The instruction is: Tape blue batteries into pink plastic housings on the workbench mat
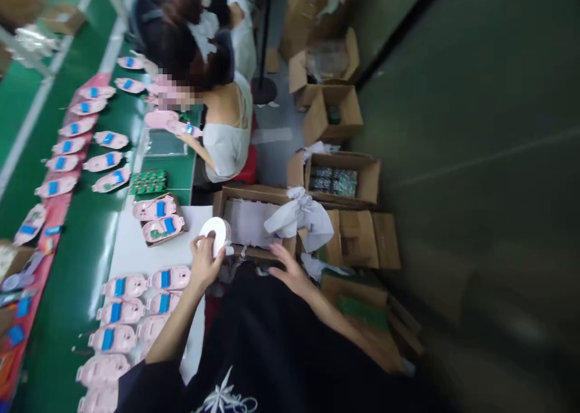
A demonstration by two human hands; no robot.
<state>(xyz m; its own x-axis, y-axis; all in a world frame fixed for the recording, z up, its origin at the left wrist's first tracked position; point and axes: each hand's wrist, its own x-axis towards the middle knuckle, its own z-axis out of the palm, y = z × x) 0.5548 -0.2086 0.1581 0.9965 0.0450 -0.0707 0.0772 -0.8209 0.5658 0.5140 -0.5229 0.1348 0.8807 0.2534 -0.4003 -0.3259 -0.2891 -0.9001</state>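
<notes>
My left hand (203,267) is closed round the edge of a white roll of tape (221,227), its fingers hooked over the centre hole. A short loose end hangs from the roll. Holding nothing, my right hand (292,274) has its fingers spread at the near edge of a cardboard box (260,191). Flat pale paper (251,223) covers the inside of that box. A crumpled white sheet (312,220) droops over its right side, just above my right hand. Rows of pink plastic shells (122,311) with blue blocks lie on the bench left of my left arm.
A small carton of pink shells (163,229) and a stack of green circuit boards (148,182) stand on the green bench (86,232). A co-worker (229,129) sits beyond the paper-lined box. Several open cartons (344,180) line the floor along the dark wall at right.
</notes>
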